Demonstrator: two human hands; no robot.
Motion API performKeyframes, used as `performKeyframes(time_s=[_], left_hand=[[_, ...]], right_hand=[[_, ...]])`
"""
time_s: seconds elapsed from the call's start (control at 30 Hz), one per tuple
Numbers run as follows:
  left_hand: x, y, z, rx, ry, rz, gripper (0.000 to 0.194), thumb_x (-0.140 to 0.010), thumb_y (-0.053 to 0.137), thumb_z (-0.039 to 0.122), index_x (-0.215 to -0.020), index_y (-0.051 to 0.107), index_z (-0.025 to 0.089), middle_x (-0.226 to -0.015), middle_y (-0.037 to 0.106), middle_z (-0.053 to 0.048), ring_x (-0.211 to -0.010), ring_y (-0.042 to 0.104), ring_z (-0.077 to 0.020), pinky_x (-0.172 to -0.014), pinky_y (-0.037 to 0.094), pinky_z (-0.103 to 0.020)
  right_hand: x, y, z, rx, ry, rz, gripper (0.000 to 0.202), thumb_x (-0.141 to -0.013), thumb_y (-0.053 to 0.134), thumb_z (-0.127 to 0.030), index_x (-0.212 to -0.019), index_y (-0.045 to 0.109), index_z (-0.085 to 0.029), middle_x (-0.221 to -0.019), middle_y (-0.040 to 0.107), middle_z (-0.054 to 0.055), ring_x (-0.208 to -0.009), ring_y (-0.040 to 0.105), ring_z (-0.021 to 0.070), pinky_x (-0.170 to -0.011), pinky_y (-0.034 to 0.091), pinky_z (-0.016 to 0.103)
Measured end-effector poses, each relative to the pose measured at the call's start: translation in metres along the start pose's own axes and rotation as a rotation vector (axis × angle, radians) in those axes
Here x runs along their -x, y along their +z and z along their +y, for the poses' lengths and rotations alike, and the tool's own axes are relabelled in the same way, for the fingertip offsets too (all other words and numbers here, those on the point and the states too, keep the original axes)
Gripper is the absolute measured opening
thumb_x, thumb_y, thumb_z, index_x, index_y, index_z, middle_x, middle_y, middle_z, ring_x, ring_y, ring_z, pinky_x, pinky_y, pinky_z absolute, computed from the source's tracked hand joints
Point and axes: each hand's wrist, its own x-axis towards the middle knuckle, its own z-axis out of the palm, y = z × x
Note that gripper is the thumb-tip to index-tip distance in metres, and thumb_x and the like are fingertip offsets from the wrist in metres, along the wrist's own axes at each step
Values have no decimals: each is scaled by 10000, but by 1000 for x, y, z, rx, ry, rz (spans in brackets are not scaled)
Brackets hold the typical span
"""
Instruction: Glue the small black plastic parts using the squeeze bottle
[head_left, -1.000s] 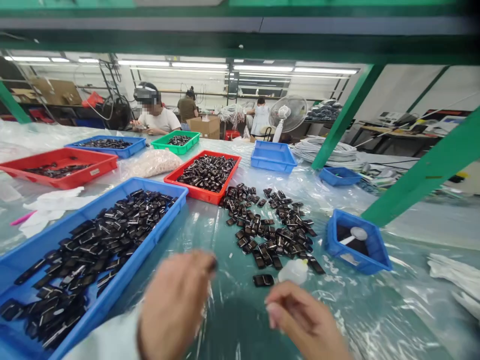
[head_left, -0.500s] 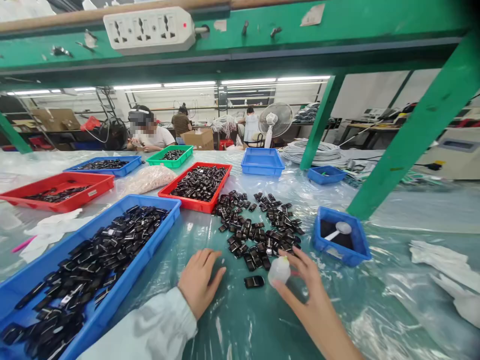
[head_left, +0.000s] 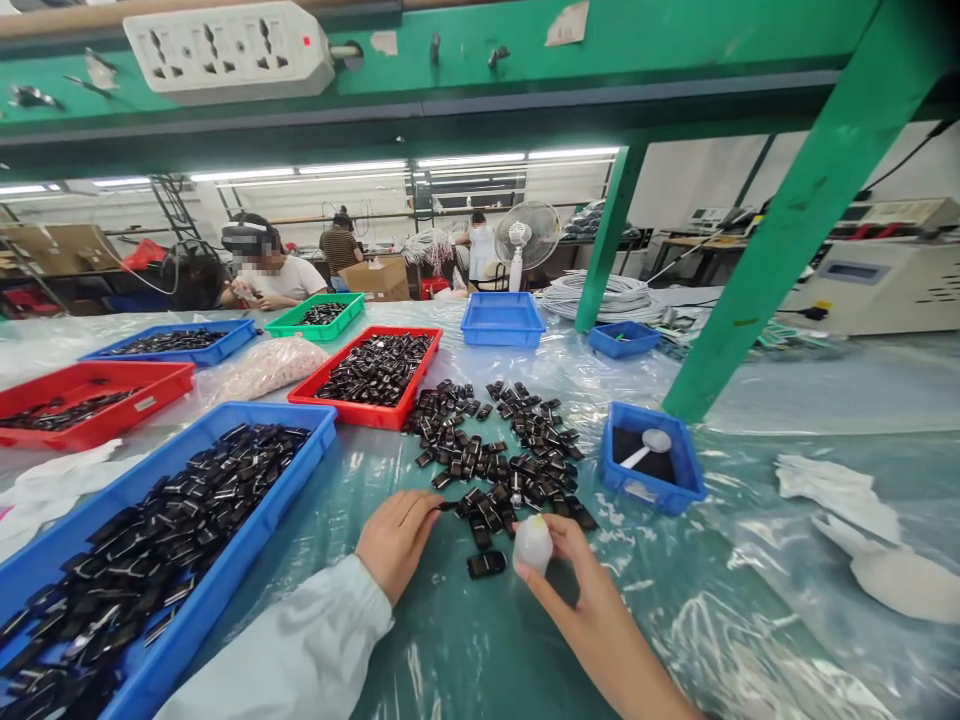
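My left hand, in a pale sleeve, is pinched shut at the edge of a loose pile of black plastic parts. A thin dark end of one black plastic part sticks out at its fingertips; the rest is hidden. My right hand grips a small translucent white squeeze bottle between thumb and fingers, with its yellowish tip upward. Just left of the bottle, a single glossy black part lies apart on the green plastic-covered table.
A long blue tray of black parts stands on the left, with a red tray behind. A blue bin holds dark material and a white scoop. A green post rises at right. Several people work beyond.
My left fingers, apart before, have closed with a dark part at their tips. My right fingers have drawn in around the bottle. The whole view has shifted, so things appear further left.
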Motion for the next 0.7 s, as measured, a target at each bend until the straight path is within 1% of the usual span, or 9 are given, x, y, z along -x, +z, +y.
performKeyframes(time_s=[0.07, 0.2, 0.27, 0.37, 0.4, 0.47, 0.53, 0.57, 0.7], left_hand=[[14, -12, 1, 54, -30, 44, 208, -948, 368, 244, -1032, 546, 175, -953, 657, -93, -868, 636, -208, -773, 523, -349], [45, -26, 8, 165, -156, 53, 149, -943, 420, 242, -1055, 506, 196, -869, 681, -50, -775, 671, -164, -671, 557, -263], [56, -28, 12, 306, -232, 46, 138, -932, 465, 291, -1006, 543, 204, -900, 693, -52, -812, 676, -173, -695, 559, -266], [64, -29, 17, 508, -345, 68, 198, -897, 529, 373, -969, 600, 203, -984, 687, -77, -912, 654, -214, -765, 543, -311], [64, -30, 18, 528, -370, 78, 220, -883, 550, 391, -985, 611, 206, -982, 686, -78, -908, 650, -217, -765, 539, -316], [64, -31, 19, 539, -387, 77, 235, -868, 576, 391, -1021, 624, 219, -966, 681, -70, -856, 647, -205, -747, 530, -312], [63, -33, 20, 556, -361, 60, 204, -873, 577, 347, -1030, 634, 229, -969, 667, -64, -839, 631, -192, -745, 515, -305], [63, -34, 21, 568, -343, 49, 180, -879, 570, 317, -1021, 639, 231, -972, 658, -63, -844, 623, -188, -750, 508, -303], [62, -36, 23, 592, -329, 33, 154, -882, 559, 240, -1017, 632, 234, -966, 639, -59, -860, 606, -186, -753, 496, -303]], right_hand=[[0, 1, -1, -10, 8, -14, 289, -833, 544, -382, -1083, 501, -243, -1058, 631, 70, -1011, 590, 247, -845, 469, 378], [4, 4, -5, -41, 41, -77, 361, -849, 517, -424, -1172, 510, -261, -1132, 623, 76, -1049, 574, 255, -843, 480, 376], [9, 5, -8, -54, 65, -125, 385, -856, 507, -442, -1204, 535, -279, -1215, 601, 83, -1092, 560, 266, -841, 489, 369], [18, 8, -14, -123, 116, -221, 381, -841, 528, -469, -1187, 583, -320, -1293, 565, 68, -1138, 540, 284, -822, 505, 355], [21, 9, -16, -160, 129, -239, 380, -829, 542, -481, -1173, 589, -325, -1264, 586, 70, -1115, 556, 284, -799, 512, 351], [25, 11, -19, -234, 139, -239, 381, -796, 573, -518, -1119, 586, -317, -1098, 662, 70, -974, 618, 263, -722, 520, 331], [27, 13, -22, -272, 177, -211, 372, -776, 570, -564, -1046, 579, -307, -925, 678, 48, -801, 636, 229, -637, 509, 307], [27, 14, -24, -282, 211, -202, 367, -773, 560, -583, -1010, 583, -304, -883, 672, 39, -749, 630, 217, -614, 502, 298], [26, 12, -29, -303, 319, -200, 372, -746, 559, -622, -941, 616, -310, -908, 670, 41, -742, 624, 217, -617, 498, 286]])
